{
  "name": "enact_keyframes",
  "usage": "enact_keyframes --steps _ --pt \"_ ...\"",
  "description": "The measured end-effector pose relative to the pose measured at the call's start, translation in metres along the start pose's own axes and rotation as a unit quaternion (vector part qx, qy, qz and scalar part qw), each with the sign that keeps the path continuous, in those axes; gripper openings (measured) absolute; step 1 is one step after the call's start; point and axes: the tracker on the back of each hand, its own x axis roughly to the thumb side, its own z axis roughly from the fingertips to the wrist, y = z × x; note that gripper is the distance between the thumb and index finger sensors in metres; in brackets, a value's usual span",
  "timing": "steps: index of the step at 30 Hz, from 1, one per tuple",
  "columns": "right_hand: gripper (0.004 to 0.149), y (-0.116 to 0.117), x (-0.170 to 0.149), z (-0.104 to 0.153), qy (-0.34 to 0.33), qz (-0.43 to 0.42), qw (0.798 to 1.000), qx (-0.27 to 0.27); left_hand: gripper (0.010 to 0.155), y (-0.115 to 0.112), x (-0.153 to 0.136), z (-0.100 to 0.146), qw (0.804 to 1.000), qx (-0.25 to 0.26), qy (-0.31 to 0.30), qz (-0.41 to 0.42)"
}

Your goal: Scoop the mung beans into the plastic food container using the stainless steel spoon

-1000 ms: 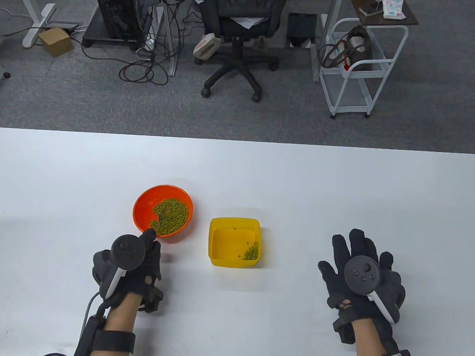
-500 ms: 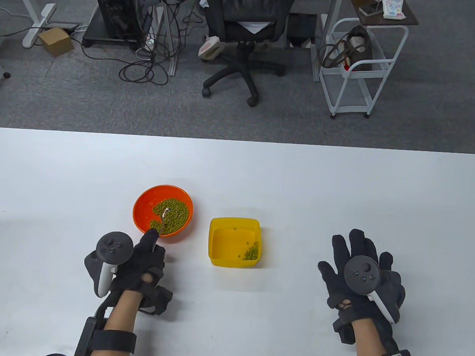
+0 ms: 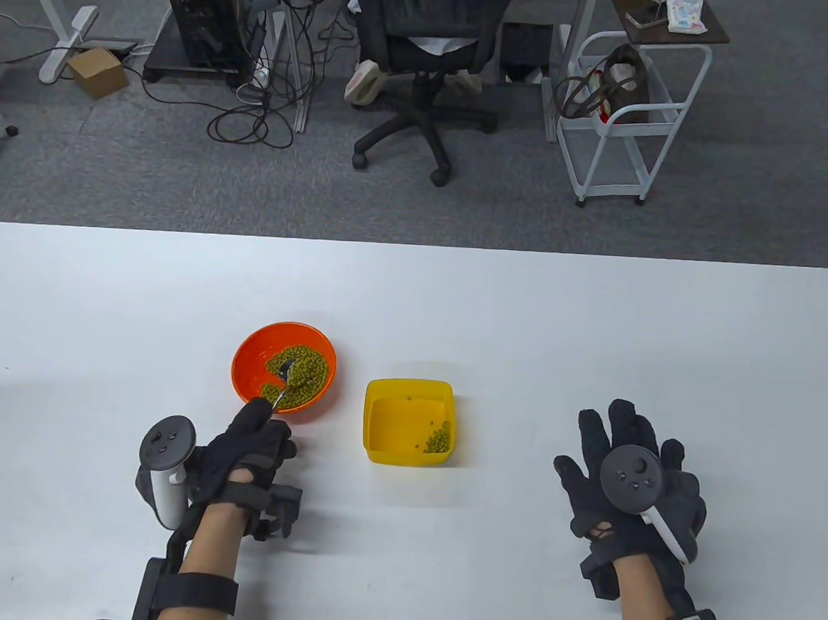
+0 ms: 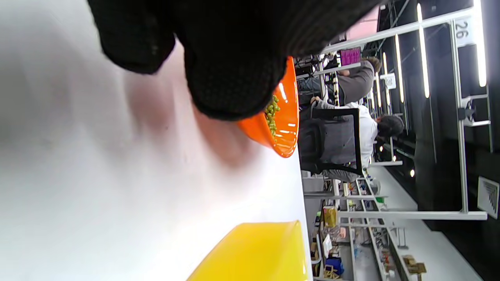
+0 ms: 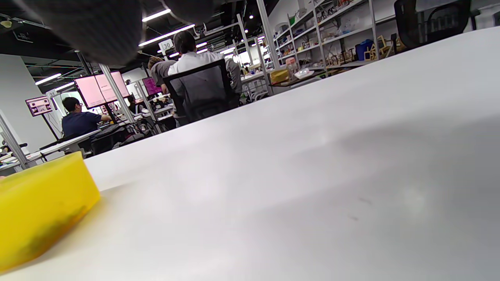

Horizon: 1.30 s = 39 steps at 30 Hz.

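An orange bowl (image 3: pixel 252 357) holds a pile of green mung beans (image 3: pixel 305 373). My left hand (image 3: pixel 254 440) grips the handle of a stainless steel spoon (image 3: pixel 284 379); the spoon's bowl sits in the beans. A yellow plastic food container (image 3: pixel 409 393) stands to the right of the bowl with a few beans (image 3: pixel 438 441) in its near right corner. My right hand (image 3: pixel 621 459) rests flat on the table, fingers spread, holding nothing. In the left wrist view my fingers (image 4: pixel 234 70) cover the spoon; the orange bowl (image 4: pixel 287 128) and the yellow container (image 4: pixel 258 253) show.
The white table (image 3: pixel 524 316) spreads around both vessels. The yellow container shows in the right wrist view (image 5: pixel 39 207). An office chair (image 3: pixel 427 61) and a white trolley (image 3: pixel 624 127) stand on the floor beyond the far edge.
My left wrist has rolled to the left, swinging the tracker outward. The spoon's bowl has turned within the beans. My right hand has not moved.
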Motion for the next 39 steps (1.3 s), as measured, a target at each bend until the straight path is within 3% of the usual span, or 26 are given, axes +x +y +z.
enact_keyframes --steps 10,20,27,34,39 --pt "0.074 0.000 0.000 0.000 0.000 0.001 1.000 0.001 0.055 0.008 -0.010 -0.001 0.997 0.006 0.012 0.077" --pt "0.074 0.001 0.000 0.000 0.000 0.000 1.000 0.002 0.053 0.011 -0.006 0.000 1.000 0.017 -0.012 0.023" --pt "0.074 0.001 0.000 -0.001 -0.001 0.001 1.000 0.004 0.051 -0.007 0.011 0.007 0.996 -0.060 -0.064 -0.002" --pt "0.074 0.002 0.000 -0.001 -0.002 0.001 1.000 0.004 0.050 -0.046 0.026 0.020 0.980 -0.157 -0.101 -0.066" --pt "0.074 0.002 0.000 -0.001 -0.002 0.001 1.000 0.005 0.049 -0.071 0.023 0.024 0.970 -0.185 -0.104 -0.118"
